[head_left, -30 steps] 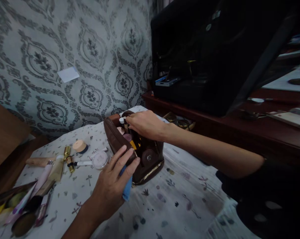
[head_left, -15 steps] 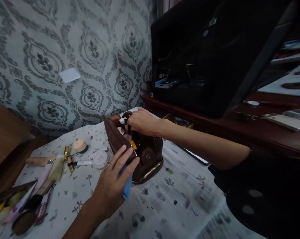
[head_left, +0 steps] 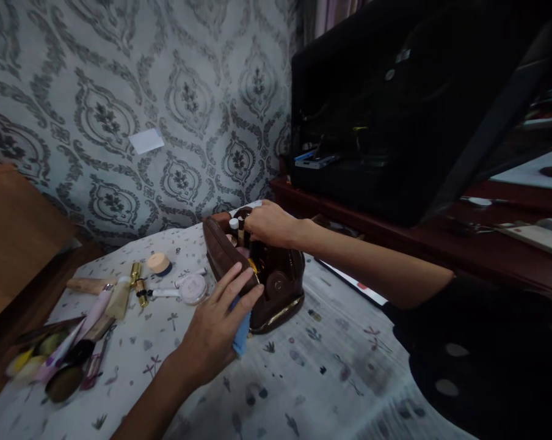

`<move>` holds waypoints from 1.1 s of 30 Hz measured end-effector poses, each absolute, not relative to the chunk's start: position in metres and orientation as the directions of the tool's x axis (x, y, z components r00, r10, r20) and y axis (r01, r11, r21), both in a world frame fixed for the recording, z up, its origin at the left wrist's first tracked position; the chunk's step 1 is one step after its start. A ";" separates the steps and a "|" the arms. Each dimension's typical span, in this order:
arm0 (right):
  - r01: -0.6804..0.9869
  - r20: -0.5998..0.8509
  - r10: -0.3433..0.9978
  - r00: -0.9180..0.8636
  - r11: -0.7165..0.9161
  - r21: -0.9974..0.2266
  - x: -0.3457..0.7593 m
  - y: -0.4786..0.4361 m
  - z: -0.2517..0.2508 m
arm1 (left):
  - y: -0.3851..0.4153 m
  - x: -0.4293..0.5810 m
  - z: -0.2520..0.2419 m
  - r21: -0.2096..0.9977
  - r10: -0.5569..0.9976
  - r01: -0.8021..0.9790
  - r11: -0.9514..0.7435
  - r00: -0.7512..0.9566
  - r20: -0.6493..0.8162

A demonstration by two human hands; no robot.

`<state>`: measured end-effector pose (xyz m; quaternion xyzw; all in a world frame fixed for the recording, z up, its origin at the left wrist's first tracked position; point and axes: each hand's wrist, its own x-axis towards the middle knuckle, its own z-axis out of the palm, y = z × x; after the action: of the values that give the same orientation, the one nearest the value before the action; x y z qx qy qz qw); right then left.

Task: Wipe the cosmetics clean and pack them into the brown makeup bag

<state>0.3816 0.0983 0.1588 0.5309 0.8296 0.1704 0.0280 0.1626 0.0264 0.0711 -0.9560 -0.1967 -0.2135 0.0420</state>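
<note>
A brown makeup bag [head_left: 279,308] lies unzipped on the patterned cloth, with a white-capped bottle [head_left: 234,224] and other small items inside. Along its near left edge rest the fingers of my left hand [head_left: 218,321], and a folded blue cloth [head_left: 242,335] is tucked under that palm. My right hand [head_left: 271,223] reaches to the bag's far end, fingers closed and curled down into the opening. What those fingertips hold is hidden. Left of the bag are a round compact [head_left: 193,288] and a beige-topped jar [head_left: 159,263].
Several tubes, a gold lipstick [head_left: 135,273] and a dark round compact [head_left: 65,383] lie at the left. A cardboard box [head_left: 22,229] stands beyond them. At the right, a large black screen [head_left: 372,122] stands on a dark red desk [head_left: 349,214]. A tablet-like device [head_left: 349,281] lies under my right forearm.
The whole view has shifted, so the scene sits slightly further right. Both hands keep nearly the same places on the bag.
</note>
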 end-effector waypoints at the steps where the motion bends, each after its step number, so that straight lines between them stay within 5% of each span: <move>1: 0.870 0.130 0.891 -0.435 0.379 0.315 0.382 0.099 0.159 | 0.027 0.163 0.072 0.008 0.362 0.395 -0.919 0.835 0.415; 8: 0.834 0.159 0.844 -0.513 0.446 0.325 0.391 0.098 0.154 | 0.025 0.160 0.077 0.015 0.370 0.396 -0.918 0.844 0.388; 17: 0.873 0.324 0.817 -0.477 0.482 0.071 0.414 0.079 0.156 | 0.020 0.157 0.075 0.005 0.417 0.444 -0.896 0.839 0.350; 33: 0.895 0.278 0.852 -0.444 0.408 0.181 0.411 0.086 0.144 | 0.021 0.160 0.072 -0.017 0.401 0.440 -0.898 0.833 0.382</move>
<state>0.4111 0.0864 0.1443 0.5224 0.8359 0.1525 -0.0712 0.1596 0.0210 0.0720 -0.9559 -0.2197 -0.1878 0.0520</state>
